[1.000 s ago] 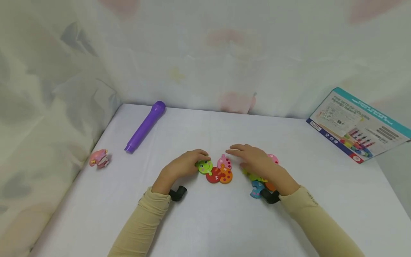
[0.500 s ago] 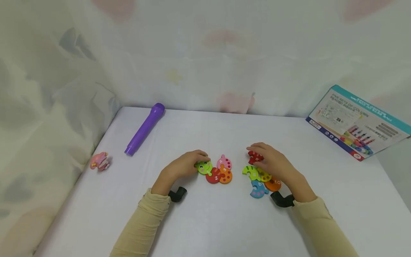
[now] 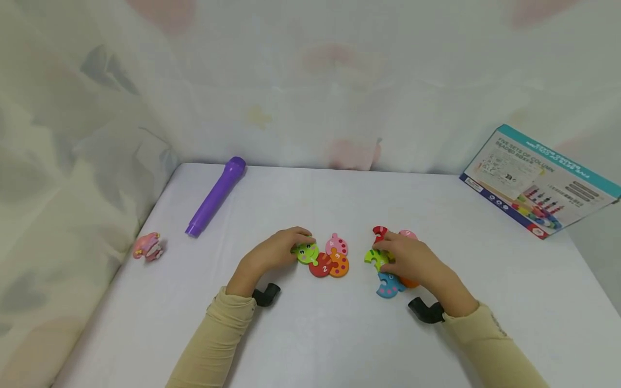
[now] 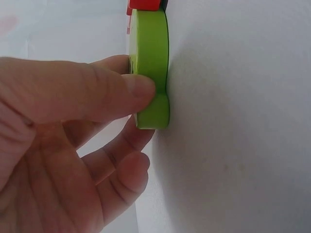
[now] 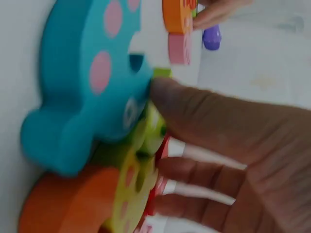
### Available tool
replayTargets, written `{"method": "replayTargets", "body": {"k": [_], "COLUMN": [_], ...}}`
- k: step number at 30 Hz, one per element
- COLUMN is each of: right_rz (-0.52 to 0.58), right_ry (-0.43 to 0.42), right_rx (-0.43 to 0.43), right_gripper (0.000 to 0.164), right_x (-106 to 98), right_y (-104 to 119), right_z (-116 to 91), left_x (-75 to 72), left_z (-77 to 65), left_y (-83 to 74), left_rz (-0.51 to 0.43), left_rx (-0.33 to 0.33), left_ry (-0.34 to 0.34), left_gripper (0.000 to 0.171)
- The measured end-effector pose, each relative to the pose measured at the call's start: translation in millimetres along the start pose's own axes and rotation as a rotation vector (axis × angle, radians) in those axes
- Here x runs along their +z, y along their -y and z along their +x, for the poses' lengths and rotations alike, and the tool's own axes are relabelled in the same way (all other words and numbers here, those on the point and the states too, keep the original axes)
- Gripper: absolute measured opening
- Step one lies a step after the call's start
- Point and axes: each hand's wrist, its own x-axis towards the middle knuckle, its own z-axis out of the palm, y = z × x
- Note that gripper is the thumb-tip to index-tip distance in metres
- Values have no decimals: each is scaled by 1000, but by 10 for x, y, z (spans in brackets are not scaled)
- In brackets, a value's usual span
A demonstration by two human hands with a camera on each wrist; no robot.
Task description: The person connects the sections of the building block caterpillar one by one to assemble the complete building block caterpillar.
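Note:
In the head view my left hand [image 3: 278, 250] pinches the green smiling caterpillar-head puzzle piece [image 3: 306, 253], its thumb on the edge of the green piece [image 4: 151, 68] in the left wrist view. Joined to that head are a red piece [image 3: 320, 265] marked 2, an orange piece [image 3: 339, 265] and a pink piece [image 3: 336, 245]. Over a pile of loose pieces, my right hand [image 3: 414, 261] pinches a green striped piece [image 3: 373, 257] between thumb and fingers. Beside it lie a red piece [image 3: 379, 232], a blue piece [image 3: 390, 286] and an orange piece [image 5: 73, 199], partly hidden in the head view.
A purple toy microphone [image 3: 215, 196] lies at the back left. Near the table's left edge is a small pink figurine [image 3: 147, 247]. A printed box [image 3: 540, 180] leans at the back right. Patterned cloth [image 3: 310, 81] hangs behind the white table [image 3: 310, 334].
My right hand first drew back to the right, uncovering the loose pieces, then came down from the red piece onto the green striped one. The left hand has stayed on the caterpillar head.

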Motion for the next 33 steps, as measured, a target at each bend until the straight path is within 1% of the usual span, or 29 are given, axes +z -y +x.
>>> {"method": "replayTargets", "body": {"k": [6,11,14,18,24,33], "right_rz": [-93,-147,-147,-107,-91,-85], "right_ry": [-12,-38,-41,-41,-57,-148], "right_rx": [59,96,127,148,121,53], "right_gripper": [53,51,52,56,54,53], "right_x": [22,64,98,113,97,136], "right_y": [140,241,274,298,301,278], "right_z": [-20,-8,-2,-7,-22,0], "left_x": [4,7,10,13,9,13], "left_z": [7,9,12,17,19,16], "left_y": [9,12,16,20,22,33], "left_rz": [4,0,-6,0,14,-3], "left_rx": [-3,-4,-4,-1,9,-4], "left_ry": [8,8,8,10,5,14], "left_gripper": [47,47,47,47,48,49]}}
